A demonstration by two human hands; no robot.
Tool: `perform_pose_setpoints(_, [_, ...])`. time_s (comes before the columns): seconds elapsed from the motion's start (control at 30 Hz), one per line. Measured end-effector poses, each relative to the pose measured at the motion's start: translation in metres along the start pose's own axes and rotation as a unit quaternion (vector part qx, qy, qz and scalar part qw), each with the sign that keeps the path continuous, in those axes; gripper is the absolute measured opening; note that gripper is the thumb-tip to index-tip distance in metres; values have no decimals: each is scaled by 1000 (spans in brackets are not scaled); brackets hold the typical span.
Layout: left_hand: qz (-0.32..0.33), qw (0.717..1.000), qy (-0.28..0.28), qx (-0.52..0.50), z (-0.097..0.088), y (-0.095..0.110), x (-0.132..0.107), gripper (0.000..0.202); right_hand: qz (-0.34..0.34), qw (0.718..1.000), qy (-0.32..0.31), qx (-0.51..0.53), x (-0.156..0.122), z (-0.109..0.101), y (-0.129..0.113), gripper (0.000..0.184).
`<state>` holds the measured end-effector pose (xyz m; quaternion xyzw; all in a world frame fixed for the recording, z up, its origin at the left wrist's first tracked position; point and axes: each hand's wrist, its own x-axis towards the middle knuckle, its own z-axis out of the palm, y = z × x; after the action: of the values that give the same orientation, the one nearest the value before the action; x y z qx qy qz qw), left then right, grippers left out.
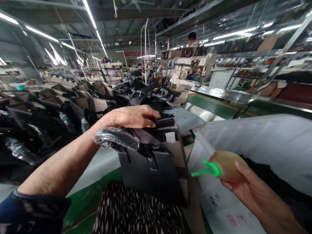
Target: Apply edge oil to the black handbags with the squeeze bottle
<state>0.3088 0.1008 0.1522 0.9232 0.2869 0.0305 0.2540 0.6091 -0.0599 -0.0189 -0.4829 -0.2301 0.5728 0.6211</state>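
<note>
Black handbag (151,175), wrapped handle (119,138) on, is pinched by the left hand (131,116) at its seemingly unfinished rim (168,121) while the right hand (246,185) grips a squeeze bottle (227,164).

white sewing machine (186,63), metal shelving (195,18)

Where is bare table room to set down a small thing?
One pale patch lies between the bag pile and the white tub; another, between the left forearm and the black bag. The pile and the bag rows at left are crowded.
</note>
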Motion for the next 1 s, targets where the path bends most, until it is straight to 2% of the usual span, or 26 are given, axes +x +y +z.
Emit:
perform_pose_setpoints(0.1, [11, 991, 28, 130, -8, 6, 15, 28, -14, 995, 67, 73, 10, 3, -5, 50])
perform_pose_setpoints(0.17, [12, 978, 47, 201, -14, 8, 26, 27, -20, 991, 88, 102, 19, 8, -9, 53])
perform_pose_setpoints(0.33, [65, 950, 99, 290, -39, 19, 45, 27, -43, 988, 83, 125, 42, 18, -23, 49])
perform_pose_setpoints(0.47, [43, 910, 143, 386, -52, 34, 52, 24, -63, 987, 61, 136, 56, 22, -32, 42])
perform_pose_setpoints(0.53, [41, 895, 147, 419, -46, 33, 56, 24, -74, 987, 52, 135, 63, 22, -34, 41])
perform_pose_setpoints(0.6, [36, 888, 139, 438, -30, 23, 60, 27, -83, 987, 52, 129, 71, 20, -31, 41])
perform_pose_setpoints(0.7, [21, 890, 120, 439, 2, -3, 63, 33, -81, 990, 56, 106, 83, 12, -22, 41])
perform_pose_setpoints(0.8, [30, 901, 137, 411, 22, -27, 60, 33, -84, 992, 60, 75, 93, 4, -11, 41])
perform_pose_setpoints(0.9, [36, 913, 160, 374, 28, -37, 55, 30, -110, 991, 65, 40, 99, 2, -4, 41])
perform_pose_setpoints(1.0, [54, 921, 163, 350, 29, -37, 49, 27, -141, 988, 67, -4, 102, 9, -2, 42])
